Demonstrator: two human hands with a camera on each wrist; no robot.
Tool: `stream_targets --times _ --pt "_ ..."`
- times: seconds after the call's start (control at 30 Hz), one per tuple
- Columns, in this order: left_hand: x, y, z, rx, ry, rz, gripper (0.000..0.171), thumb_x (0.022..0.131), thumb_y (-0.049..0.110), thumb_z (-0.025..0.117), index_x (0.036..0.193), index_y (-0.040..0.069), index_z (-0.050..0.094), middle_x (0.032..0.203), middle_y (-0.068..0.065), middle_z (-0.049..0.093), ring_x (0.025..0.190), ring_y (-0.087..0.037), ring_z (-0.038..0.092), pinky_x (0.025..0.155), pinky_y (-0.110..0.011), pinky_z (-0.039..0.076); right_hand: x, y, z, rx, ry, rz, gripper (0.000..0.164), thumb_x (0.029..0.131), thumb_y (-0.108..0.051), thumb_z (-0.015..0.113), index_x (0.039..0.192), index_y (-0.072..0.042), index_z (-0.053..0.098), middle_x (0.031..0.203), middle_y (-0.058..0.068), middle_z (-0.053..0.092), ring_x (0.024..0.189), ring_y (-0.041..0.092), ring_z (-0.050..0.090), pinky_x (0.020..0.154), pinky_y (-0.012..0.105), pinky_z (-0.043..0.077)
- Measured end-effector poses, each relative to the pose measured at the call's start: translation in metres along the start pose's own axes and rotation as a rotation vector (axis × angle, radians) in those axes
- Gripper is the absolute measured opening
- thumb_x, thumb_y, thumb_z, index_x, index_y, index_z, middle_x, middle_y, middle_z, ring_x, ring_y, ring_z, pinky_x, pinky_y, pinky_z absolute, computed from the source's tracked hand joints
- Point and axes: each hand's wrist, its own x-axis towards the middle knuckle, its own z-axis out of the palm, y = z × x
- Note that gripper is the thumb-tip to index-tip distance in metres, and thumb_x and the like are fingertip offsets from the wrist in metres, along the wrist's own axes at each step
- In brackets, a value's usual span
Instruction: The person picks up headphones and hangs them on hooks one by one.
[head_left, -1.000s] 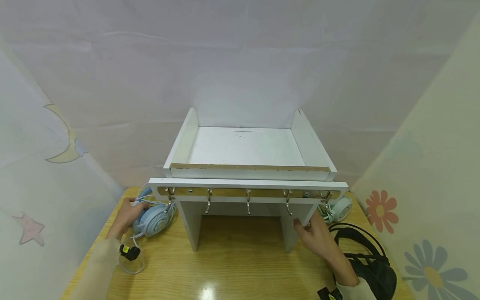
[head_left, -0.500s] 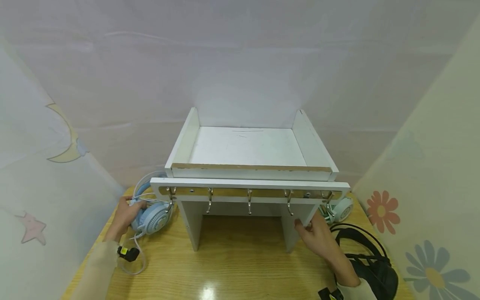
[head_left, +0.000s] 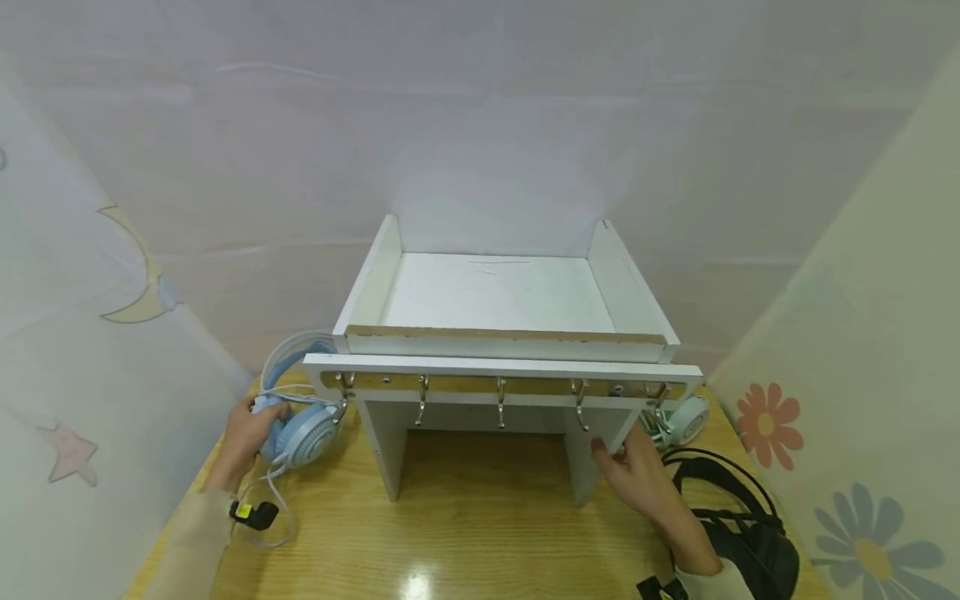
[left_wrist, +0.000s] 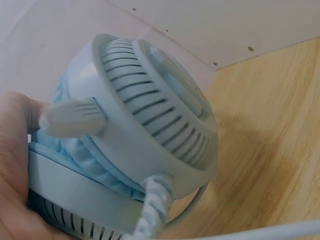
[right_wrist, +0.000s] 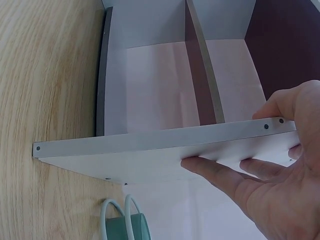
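My left hand (head_left: 247, 433) grips a pair of light-blue headphones (head_left: 311, 435) at the left of the white shelf (head_left: 502, 367). In the left wrist view an ear cup (left_wrist: 160, 107) with slotted vents shows above the other cup, and a twisted cord (left_wrist: 156, 205) hangs from it. The headband stands up behind the shelf's left end. My right hand (head_left: 637, 475) holds the shelf's right side panel (head_left: 585, 458). As the right wrist view shows, the thumb lies on the panel's (right_wrist: 150, 142) inner side and the fingers on its outer face.
Several metal hooks (head_left: 501, 404) line the shelf's front rail. Pale-green headphones (head_left: 686, 419) lie behind its right side. A black strapped item (head_left: 750, 533) lies at the right on the wooden table (head_left: 480, 542). Cloth walls (head_left: 487, 150) surround the table.
The headphones have tipped up in my left hand, so the headband stands higher beside the shelf. My left hand has drawn slightly left. The right hand keeps its hold on the panel.
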Motion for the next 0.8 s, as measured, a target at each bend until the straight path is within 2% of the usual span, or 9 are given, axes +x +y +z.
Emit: stream_targets --times 0.17,0.37,0.5,0.67,0.8 --pt "-0.005 0.002 -0.001 -0.036 0.033 0.003 0.070 0.097 0.016 0.058 0.155 -0.013 0.032 0.140 -0.027 0.045 0.107 -0.028 0.049 0.073 -0.022 0.048 0.001 0.000 0.001 0.017 0.000 -0.015 0.051 0.095 0.008 0.065 0.143 0.004 0.048 0.131 0.027 0.063 0.113 0.043 0.066 0.069 0.032 0.061" --pt "-0.014 0.006 -0.001 -0.150 0.084 0.014 0.073 0.092 0.005 0.057 0.159 -0.011 0.030 0.136 -0.022 0.045 0.092 -0.014 0.051 0.068 -0.021 0.050 0.002 0.000 0.001 0.004 0.012 -0.022 0.050 0.094 0.009 0.067 0.142 0.002 0.051 0.129 0.024 0.065 0.110 0.034 0.066 0.067 0.030 0.059" --pt "-0.022 0.007 -0.001 -0.201 0.129 0.029 0.072 0.091 0.002 0.057 0.158 -0.009 0.031 0.135 -0.018 0.045 0.091 -0.010 0.050 0.067 -0.019 0.050 0.001 0.000 0.001 0.025 0.000 -0.009 0.050 0.095 0.009 0.065 0.142 0.003 0.050 0.131 0.026 0.063 0.113 0.040 0.066 0.070 0.034 0.061" --pt "-0.036 0.013 -0.005 -0.310 0.186 0.070 0.068 0.089 -0.005 0.056 0.154 -0.006 0.036 0.121 -0.007 0.048 0.087 -0.007 0.051 0.065 -0.018 0.049 0.000 0.000 0.001 0.026 -0.012 0.011 0.048 0.097 0.008 0.063 0.143 0.005 0.047 0.134 0.030 0.060 0.115 0.051 0.065 0.072 0.039 0.063" --pt "-0.045 0.020 -0.008 -0.422 0.248 0.115 0.054 0.086 -0.011 0.055 0.138 -0.001 0.047 0.105 0.004 0.053 0.081 -0.006 0.053 0.062 -0.018 0.050 0.000 0.001 0.001 0.022 -0.012 0.006 0.048 0.098 0.008 0.062 0.143 0.006 0.047 0.134 0.031 0.060 0.115 0.052 0.065 0.072 0.040 0.063"
